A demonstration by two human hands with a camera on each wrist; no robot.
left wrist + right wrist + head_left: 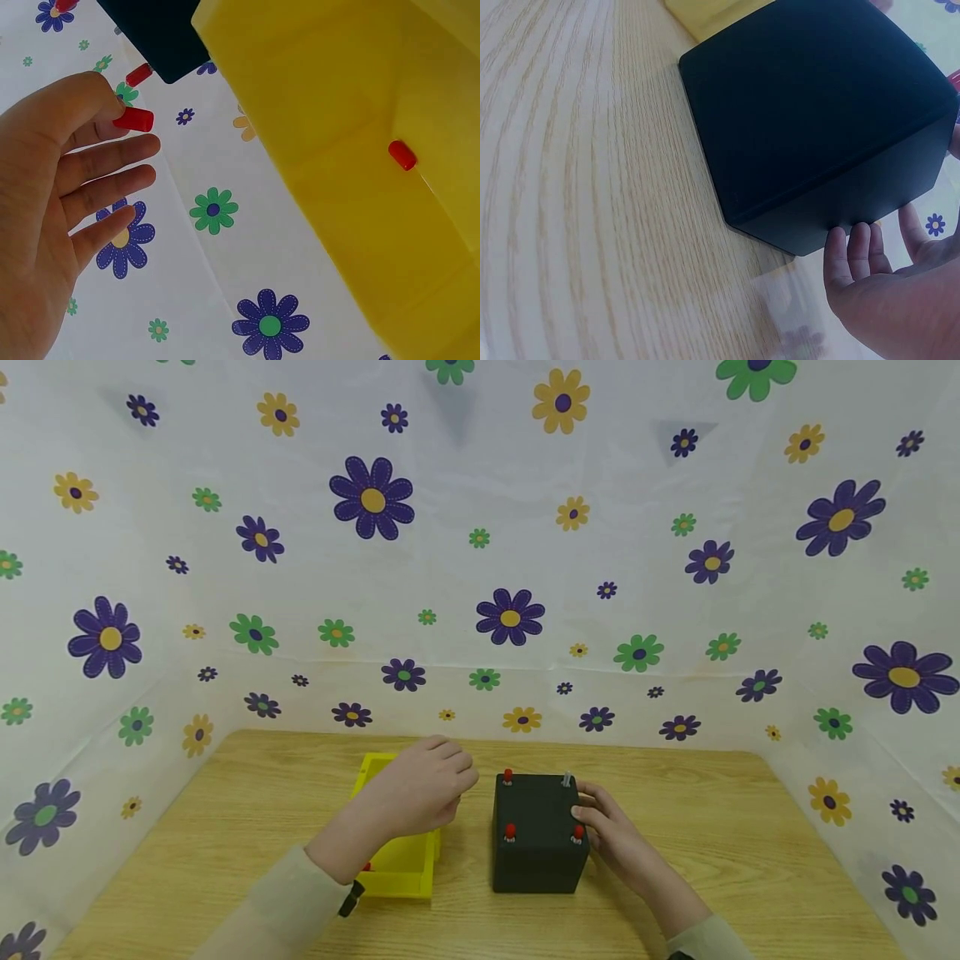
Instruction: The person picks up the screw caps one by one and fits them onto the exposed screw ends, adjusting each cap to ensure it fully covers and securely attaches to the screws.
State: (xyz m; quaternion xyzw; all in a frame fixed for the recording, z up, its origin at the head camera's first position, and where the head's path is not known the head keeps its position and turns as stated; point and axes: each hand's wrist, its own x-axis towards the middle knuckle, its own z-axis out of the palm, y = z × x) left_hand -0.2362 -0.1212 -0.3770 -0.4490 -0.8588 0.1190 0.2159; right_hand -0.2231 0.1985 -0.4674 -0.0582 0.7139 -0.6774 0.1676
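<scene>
A black box stands on the wooden table. Three of its top corners carry red caps; the back right corner has a bare grey peg. My left hand hovers between the box and a yellow tray. In the left wrist view it pinches a red cap between thumb and forefinger, the other fingers spread straight. My right hand lies against the box's right side, thumb near the front right cap. Its fingers lie straight on the box.
One loose red cap lies inside the yellow tray, which sits left of the box. White cloth printed with flowers walls the table at the back and on both sides. Bare wood stretches to the right of the box.
</scene>
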